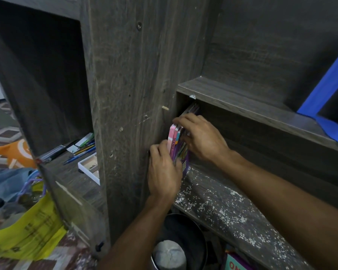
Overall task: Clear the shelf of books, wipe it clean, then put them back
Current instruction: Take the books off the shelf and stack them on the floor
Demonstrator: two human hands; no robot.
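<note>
Holding a thin bunch of books (172,140) upright at the left end of the shelf (222,203), tight against the side panel (133,94). Gripping from the near side with the left hand (164,172), fingers curled against the pink spines. Clamping from the top and far side with the right hand (200,138), fingers hooked over the upper edges. Could be lifting the bunch out or seating it back; cannot tell for sure. Judging by the white flecks over the rest of the shelf, probably not wiped yet, so more likely clearing. Calls next for a firm squeeze from both sides and a straight pull outward, clear of the panel and the upper board (242,98), without letting the thin covers fan or slip.
</note>
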